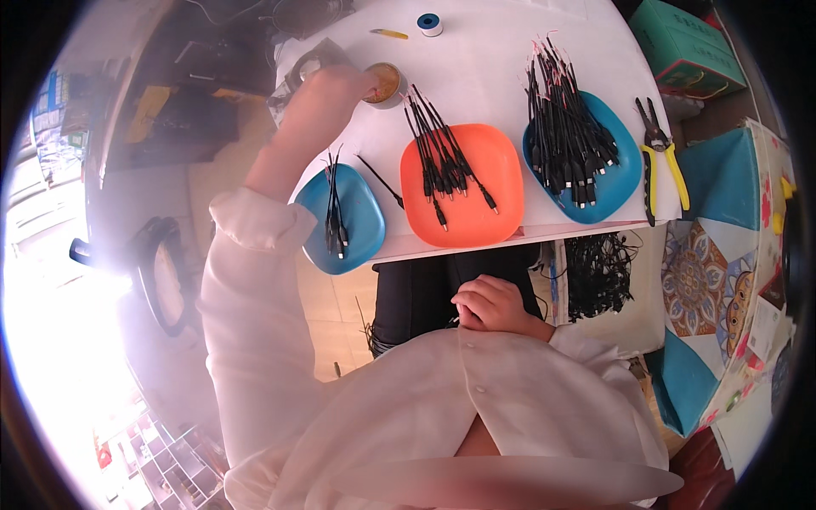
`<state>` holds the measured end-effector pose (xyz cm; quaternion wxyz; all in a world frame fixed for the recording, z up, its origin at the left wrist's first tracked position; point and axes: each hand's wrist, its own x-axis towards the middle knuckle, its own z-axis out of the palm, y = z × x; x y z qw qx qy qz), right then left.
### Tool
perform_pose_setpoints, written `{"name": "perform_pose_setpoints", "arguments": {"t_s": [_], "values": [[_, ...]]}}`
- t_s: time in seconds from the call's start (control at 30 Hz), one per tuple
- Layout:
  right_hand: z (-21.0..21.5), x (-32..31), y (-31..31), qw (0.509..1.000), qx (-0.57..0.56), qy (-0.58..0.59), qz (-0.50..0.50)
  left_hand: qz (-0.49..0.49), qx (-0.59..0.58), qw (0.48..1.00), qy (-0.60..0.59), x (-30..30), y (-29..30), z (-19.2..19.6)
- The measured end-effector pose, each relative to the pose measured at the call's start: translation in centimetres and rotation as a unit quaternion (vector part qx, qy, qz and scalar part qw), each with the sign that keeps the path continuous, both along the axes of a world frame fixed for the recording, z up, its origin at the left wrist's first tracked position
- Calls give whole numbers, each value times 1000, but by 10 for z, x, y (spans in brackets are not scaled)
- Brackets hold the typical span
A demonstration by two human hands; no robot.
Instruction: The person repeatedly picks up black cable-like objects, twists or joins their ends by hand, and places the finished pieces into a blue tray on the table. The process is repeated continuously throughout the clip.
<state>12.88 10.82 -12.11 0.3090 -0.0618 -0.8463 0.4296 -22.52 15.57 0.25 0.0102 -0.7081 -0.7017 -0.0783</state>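
My left hand [336,89] reaches to the far left of the table, its fingertips pinched at the rim of a small round tin [389,83] with an amber-brown filling. What those fingers hold, if anything, is too small to make out. Close to the lap, below the table edge, my right hand [493,304] is closed with its fingers curled; their contents are hidden. Short black cables with plugs [442,161] lie on an orange plate [476,225]. A few more cables [336,221] rest on the left blue plate [365,225], and one cable [381,181] lies between these plates.
A thick bundle of black cables [574,136] fills the right blue plate [625,187]. Beside it lie yellow-handled wire strippers [659,161]. At the back are a solder spool [430,25] and a yellow-handled knife [389,34]. A green box [688,51] stands beyond the right edge.
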Motion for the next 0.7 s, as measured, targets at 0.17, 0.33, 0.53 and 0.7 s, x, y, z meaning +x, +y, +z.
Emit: {"name": "perform_pose_setpoints", "arguments": {"t_s": [0.17,0.33,0.53,0.7], "values": [[-3,2,1,1000,-1,3,2,-9,-44,999,18,5,9,4],[-2,4,3,1000,-4,2,11,-13,-73,997,20,14,14,11],[-3,5,3,1000,-9,8,13,-14,-91,995,27,17,18,11],[-3,5,3,1000,-14,12,10,-3,-108,993,38,15,20,6]]}}
